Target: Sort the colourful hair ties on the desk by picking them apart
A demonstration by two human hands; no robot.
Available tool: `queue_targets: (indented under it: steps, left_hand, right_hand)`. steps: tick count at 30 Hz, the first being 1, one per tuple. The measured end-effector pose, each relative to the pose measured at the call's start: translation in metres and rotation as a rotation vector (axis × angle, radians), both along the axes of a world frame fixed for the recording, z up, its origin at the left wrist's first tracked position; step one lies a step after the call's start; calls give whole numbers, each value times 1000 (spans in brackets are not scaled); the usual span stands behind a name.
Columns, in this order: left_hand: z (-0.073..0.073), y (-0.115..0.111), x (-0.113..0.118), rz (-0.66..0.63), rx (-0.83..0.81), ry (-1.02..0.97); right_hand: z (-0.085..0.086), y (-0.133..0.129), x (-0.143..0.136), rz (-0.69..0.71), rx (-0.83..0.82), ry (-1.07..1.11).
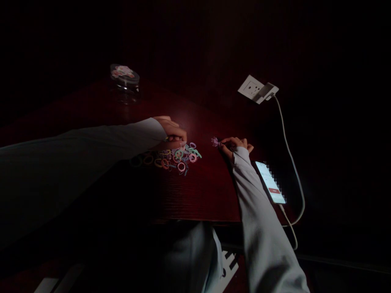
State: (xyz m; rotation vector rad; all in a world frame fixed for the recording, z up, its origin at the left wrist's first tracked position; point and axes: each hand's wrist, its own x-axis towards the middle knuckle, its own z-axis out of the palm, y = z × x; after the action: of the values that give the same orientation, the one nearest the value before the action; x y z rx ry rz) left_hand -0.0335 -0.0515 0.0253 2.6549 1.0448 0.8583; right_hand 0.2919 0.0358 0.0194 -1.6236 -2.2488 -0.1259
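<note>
A pile of small coloured hair ties (181, 167) in pink, green, yellow and purple lies on the dark red table. Over the pile's far edge is my left hand (172, 131), its fingers curled and pinched together; whatever they hold is hidden. To the right, my right hand (236, 145) rests low at the table, thumb and forefinger closed at a small purple frilly bunch (215, 141), which looks like thin bands or strings. A gap of bare tabletop separates this bunch from the pile.
A clear jar (126, 83) with a flower-patterned lid stands at the back left. Beside my right forearm lies a lit phone (271, 183). Its white cable (284, 130) loops up to a charger in the wall socket (251, 88). The table's front edge (201, 222) runs near my lap.
</note>
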Motion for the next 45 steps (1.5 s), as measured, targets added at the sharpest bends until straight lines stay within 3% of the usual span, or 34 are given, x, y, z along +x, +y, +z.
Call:
queue_targets:
  steps: [11,22,30,40,45]
  left_hand:
    - [-2,3,-2,-4,9,26]
    - [4,-2,1,1,-14,72]
    - [-1,-4,2,4,14,16]
    - [-1,3,-5,-16,-18,44]
    - [-2,4,-5,3,-3,63]
  right_hand:
    - [-10,8,5,-25,16,-29]
    - [6,1,10,-46,42,6]
    - [16,13,52,-385,84,-36]
    - [28,-3,43,-568,9,50]
    - [27,-3,46,-542,34,106]
